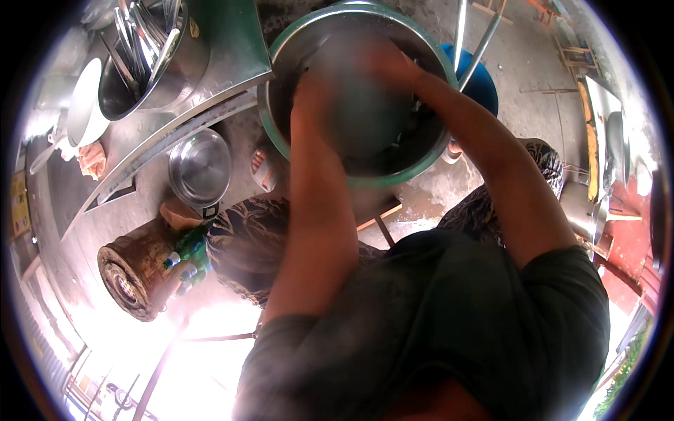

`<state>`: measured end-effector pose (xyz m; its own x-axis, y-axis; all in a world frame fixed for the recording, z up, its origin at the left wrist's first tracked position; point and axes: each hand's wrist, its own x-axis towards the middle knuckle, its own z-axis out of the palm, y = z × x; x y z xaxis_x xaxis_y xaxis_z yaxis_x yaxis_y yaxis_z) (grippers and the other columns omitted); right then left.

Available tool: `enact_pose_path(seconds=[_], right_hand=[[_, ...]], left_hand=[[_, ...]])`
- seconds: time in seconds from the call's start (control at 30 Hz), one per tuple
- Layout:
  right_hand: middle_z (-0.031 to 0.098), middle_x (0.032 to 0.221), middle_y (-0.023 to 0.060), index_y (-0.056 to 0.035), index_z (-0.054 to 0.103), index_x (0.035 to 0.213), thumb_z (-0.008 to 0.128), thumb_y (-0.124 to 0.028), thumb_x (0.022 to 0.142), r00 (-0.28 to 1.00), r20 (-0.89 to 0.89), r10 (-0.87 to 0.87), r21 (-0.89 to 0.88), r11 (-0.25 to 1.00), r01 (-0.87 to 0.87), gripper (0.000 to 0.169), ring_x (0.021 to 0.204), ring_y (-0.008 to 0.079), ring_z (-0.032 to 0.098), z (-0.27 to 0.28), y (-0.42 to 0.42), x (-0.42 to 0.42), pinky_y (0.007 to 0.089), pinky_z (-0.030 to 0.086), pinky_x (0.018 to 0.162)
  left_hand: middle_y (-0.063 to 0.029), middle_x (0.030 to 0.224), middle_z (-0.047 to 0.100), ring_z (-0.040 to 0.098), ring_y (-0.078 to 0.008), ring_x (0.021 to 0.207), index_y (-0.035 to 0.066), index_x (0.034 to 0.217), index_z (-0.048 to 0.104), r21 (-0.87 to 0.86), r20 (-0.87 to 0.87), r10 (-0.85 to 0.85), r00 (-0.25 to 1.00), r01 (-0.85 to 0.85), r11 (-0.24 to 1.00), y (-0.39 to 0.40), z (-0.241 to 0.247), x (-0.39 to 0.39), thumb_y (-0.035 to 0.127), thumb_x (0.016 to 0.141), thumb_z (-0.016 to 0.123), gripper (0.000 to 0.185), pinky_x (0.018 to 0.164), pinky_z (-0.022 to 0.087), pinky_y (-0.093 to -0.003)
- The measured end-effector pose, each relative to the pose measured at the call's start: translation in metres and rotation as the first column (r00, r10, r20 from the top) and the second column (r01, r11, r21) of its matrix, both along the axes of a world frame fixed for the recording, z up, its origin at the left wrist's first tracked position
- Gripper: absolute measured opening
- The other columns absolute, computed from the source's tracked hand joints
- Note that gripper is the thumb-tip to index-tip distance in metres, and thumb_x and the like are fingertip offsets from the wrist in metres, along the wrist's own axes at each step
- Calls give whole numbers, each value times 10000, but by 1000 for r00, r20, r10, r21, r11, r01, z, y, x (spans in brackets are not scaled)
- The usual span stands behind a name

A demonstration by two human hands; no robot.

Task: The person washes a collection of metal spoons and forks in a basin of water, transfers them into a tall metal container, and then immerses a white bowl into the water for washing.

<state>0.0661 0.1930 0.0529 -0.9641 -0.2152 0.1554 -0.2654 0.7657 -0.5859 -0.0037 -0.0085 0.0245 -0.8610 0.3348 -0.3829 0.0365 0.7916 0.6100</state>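
Before me stands a large round basin with a green rim and a dark inside. Both of my hands reach into it. My left hand is at the left side of a blurred, rounded grey-green object, its fingers hidden by haze and blur. At the upper right of the same object lies my right hand, also blurred. The hands seem to touch the object, but whether either one grips it cannot be seen. A few small shiny spots show on the dark surface at the object's right.
A metal table edge runs at the left, bearing a metal pot of utensils and a white bowl. Below lie a round metal pan, a rusty cylinder and green bottles. A blue bucket stands behind the basin.
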Motion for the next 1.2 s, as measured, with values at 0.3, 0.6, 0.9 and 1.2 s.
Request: enact_pose_path(seconds=[0.3,0.6,0.9,1.2], right_hand=[[609,839,83,-98,552,956,537,-254,850,993,-1,-119,-33,992,119,190,764,255,598,33,-32,-25,321,458,668],[615,845,105,-91,570,962,613,-230,759,937,-186,295,188,947,-261,249,781,314,590,2,3,14,379,460,686],[595,836,156,-99,578,929,538,-253,818,988,146,56,98,993,-71,194,773,335,567,14,9,-4,402,445,687],[626,829,139,-77,591,994,583,-384,781,964,160,-212,-350,901,257,374,781,276,608,17,-26,-36,376,458,692]], left_hand=[[-184,854,629,622,-272,850,-42,903,590,397,174,50,983,-117,910,6,32,-6,350,806,535,407,720,471,-375],[-95,651,618,597,-180,605,-36,766,625,447,16,192,981,-179,876,-2,28,-6,214,718,632,255,588,453,-329],[-42,630,561,488,-131,521,2,777,602,610,349,223,910,-401,683,-13,40,-7,168,653,739,248,502,384,-263],[-54,656,577,485,-120,486,-13,823,593,749,318,102,943,-316,582,-5,39,-2,110,636,739,268,439,368,-258]])
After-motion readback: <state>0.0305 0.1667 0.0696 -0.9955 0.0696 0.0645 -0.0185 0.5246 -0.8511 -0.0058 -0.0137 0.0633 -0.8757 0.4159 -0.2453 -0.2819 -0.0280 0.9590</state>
